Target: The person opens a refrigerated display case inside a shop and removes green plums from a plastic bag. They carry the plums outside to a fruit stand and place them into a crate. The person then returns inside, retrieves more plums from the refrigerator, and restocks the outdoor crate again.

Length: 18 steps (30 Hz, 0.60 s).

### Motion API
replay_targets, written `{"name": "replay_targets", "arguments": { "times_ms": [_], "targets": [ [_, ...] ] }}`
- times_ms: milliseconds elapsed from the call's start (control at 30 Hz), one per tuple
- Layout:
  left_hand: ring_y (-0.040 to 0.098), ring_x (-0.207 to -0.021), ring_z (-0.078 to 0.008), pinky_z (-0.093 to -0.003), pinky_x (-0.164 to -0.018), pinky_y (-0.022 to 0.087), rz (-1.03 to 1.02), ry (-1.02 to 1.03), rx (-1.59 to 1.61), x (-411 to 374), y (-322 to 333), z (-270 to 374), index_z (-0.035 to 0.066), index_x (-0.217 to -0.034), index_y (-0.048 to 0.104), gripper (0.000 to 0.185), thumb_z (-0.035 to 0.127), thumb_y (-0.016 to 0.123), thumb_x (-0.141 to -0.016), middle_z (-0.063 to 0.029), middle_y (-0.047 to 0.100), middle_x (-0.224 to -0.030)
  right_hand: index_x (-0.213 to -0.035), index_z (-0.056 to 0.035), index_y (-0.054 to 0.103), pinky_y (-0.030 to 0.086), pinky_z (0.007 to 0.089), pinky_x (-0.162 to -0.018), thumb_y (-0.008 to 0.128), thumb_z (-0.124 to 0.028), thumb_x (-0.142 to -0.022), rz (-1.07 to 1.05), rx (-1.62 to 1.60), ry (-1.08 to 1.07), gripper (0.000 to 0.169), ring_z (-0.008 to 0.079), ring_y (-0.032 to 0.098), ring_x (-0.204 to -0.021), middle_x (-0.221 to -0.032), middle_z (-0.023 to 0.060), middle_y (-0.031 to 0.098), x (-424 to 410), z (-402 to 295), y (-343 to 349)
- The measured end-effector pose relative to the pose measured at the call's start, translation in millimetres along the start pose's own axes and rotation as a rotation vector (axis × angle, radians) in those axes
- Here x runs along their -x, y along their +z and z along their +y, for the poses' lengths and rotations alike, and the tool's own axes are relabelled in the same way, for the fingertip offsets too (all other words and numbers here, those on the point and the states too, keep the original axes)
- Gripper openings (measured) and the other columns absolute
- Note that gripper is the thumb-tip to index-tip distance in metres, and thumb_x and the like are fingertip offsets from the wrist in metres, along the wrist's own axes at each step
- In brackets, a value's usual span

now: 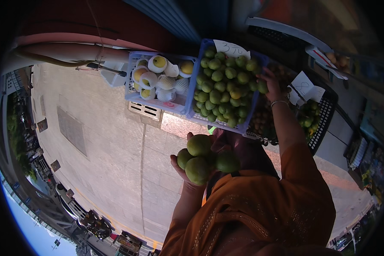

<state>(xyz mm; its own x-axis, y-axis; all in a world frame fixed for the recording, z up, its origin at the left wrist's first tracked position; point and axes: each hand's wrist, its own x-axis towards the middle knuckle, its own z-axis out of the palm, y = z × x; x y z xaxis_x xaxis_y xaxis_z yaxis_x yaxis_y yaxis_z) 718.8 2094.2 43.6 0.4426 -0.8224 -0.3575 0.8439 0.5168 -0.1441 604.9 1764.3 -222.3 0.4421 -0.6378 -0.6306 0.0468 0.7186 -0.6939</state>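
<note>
My left hand (180, 169) is cupped palm up in front of my body, holding several round green fruits (197, 170). They hide most of the palm and fingers. Farther forward, my right hand (271, 84) reaches to the right rim of a blue plastic crate (192, 75). A single green fruit (262, 86) is in its grasp, partly covered by the fingers. Inside that crate, many smaller-looking green fruits (215, 96) are heaped, a few of them yellowish. A paper sign (232, 48) with handwriting stands at the crate's back edge.
Left of it, a second blue crate (160, 104) holds yellow fruits (148, 80) in white foam nets. To the right are brown fruits (261, 120) and a black basket (327, 112) of green fruits with another handwritten sign (304, 86). Paving (115, 144) extends left towards parked vehicles.
</note>
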Motion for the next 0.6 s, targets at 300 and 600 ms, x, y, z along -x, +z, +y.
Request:
{"name": "replay_targets", "arguments": {
  "times_ms": [300, 600],
  "targets": [
    [0.02, -0.14, -0.0148, -0.0623, -0.106, 0.007, -0.028, 0.043, 0.03, 1.5, -1.1, -2.1, 0.038, -0.138, 0.037, 0.073, 0.072, 0.046, -0.074, 0.0041, 0.032, -0.147, -0.106, -0.0044, 0.06, 0.053, 0.037, -0.074, 0.061, -0.013, -0.086, 0.056, -0.232, 0.129, 0.022, 0.0234, 0.062, -0.083, -0.094, 0.011, 0.064, -1.2, 14.6, -11.0],
    [0.019, -0.14, -0.0146, -0.0628, -0.106, 0.008, -0.089, 0.091, 0.237, 6.8, -2.0, 4.4, 0.039, -0.139, 0.034, 0.075, 0.072, 0.048, -0.073, 0.0042, 0.031, -0.148, -0.101, -0.0057, 0.06, 0.048, 0.0332, -0.079, 0.068, -0.012, -0.08, -0.165, 0.337, 0.016, 0.024, 0.0174, 0.059, -0.085, -0.092, 0.0043, 0.06, 36.8, -5.2, 75.6]
  ]
}}
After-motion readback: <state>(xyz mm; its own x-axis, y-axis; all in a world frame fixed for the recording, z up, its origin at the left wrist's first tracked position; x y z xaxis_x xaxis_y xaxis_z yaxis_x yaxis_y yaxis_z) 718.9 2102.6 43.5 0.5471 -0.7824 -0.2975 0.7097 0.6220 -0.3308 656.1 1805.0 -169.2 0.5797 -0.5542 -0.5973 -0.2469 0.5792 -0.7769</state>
